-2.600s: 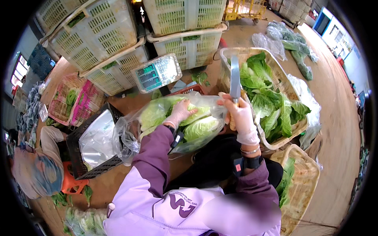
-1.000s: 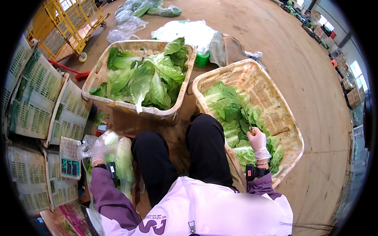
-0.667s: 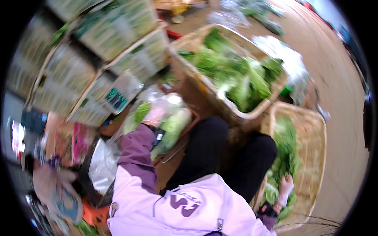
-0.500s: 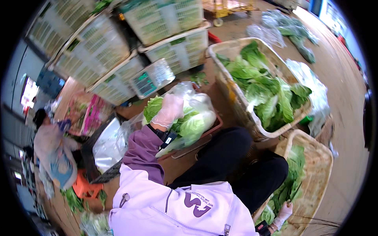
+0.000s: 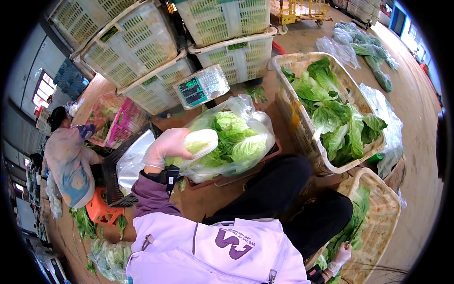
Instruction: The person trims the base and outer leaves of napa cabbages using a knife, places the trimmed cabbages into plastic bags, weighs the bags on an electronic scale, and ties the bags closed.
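My left hand [image 5: 166,147], in a thin clear glove, is closed round a pale Chinese cabbage [image 5: 202,143] at the left side of a clear plastic bag [image 5: 243,105]. More leafy green cabbage [image 5: 231,127] fills the bag, which rests in a reddish-brown crate [image 5: 220,181] in front of my knees. At the lower right my gloved right hand [image 5: 341,255] is low beside leaves [image 5: 362,201] in a cream crate [image 5: 385,203]. Its fingers are closed; a small dark thing shows at them, too small to name.
A scale [image 5: 202,87] with a lit display stands beyond the bag, before stacked white crates [image 5: 231,59]. Right of it is a large crate [image 5: 326,168] of loose leaves. On the left, a black crate [image 5: 109,177] holds silvery sheeting, near a co-worker [image 5: 71,163] and an orange stool [image 5: 101,208].
My left hand has shifted left and down from over the bag's middle and now grips the cabbage's pale end. My right hand stays low at the right. The view has turned slightly.
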`<state>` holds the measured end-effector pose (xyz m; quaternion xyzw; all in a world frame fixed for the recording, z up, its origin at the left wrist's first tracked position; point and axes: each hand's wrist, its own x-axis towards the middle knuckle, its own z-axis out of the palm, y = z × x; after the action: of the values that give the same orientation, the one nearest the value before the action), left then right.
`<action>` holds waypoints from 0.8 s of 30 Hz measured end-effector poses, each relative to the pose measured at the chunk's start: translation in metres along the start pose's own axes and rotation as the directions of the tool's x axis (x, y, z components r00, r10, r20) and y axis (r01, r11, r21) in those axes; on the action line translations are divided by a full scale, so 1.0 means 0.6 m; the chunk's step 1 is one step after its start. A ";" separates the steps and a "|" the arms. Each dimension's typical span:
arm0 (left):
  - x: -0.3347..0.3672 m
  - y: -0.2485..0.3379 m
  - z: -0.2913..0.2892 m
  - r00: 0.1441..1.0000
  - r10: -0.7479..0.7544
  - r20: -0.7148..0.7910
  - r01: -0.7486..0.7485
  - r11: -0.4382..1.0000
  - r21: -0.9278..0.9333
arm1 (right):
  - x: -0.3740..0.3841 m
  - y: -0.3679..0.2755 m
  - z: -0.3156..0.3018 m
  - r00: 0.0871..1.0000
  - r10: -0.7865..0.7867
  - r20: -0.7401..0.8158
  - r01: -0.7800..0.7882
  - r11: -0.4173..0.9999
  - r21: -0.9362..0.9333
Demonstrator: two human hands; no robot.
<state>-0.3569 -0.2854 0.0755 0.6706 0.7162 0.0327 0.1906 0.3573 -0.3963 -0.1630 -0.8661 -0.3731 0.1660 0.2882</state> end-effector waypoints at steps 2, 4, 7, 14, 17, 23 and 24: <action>-0.003 -0.008 -0.002 0.999 0.044 0.006 -0.044 0.995 -0.088 | -0.006 -0.003 -0.004 1.000 -0.003 0.012 0.003 1.000 -0.013; 0.022 -0.006 0.006 0.991 0.134 0.032 -0.127 0.980 -0.152 | -0.021 0.016 -0.013 0.995 -0.078 -0.065 0.072 0.993 -0.090; 0.035 0.028 0.016 0.931 0.255 0.261 0.013 0.691 -0.723 | -0.036 0.011 -0.022 0.991 -0.109 -0.077 0.090 0.972 -0.216; 0.092 0.314 0.096 0.487 0.784 -0.385 -0.553 -0.064 -0.831 | -0.063 -0.081 -0.063 0.956 0.286 0.067 -0.284 0.840 0.462; 0.122 0.457 0.101 0.319 0.771 -0.551 -0.403 -0.416 -0.815 | -0.092 -0.031 -0.105 0.938 0.347 -0.008 -0.274 0.755 0.596; 0.139 0.714 0.121 0.687 0.723 -0.072 -0.003 -0.096 -0.995 | -0.227 0.032 -0.216 0.724 0.668 -0.170 -0.285 0.515 0.809; 0.138 0.760 0.151 0.722 0.692 0.003 -0.012 0.017 -1.000 | -0.242 0.065 -0.208 0.713 0.657 -0.243 -0.180 0.507 0.843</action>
<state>0.1017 -0.1788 0.1106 0.5196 0.2257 0.3612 0.7407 0.3446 -0.5729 -0.0797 -0.7305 0.0655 0.1261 0.6680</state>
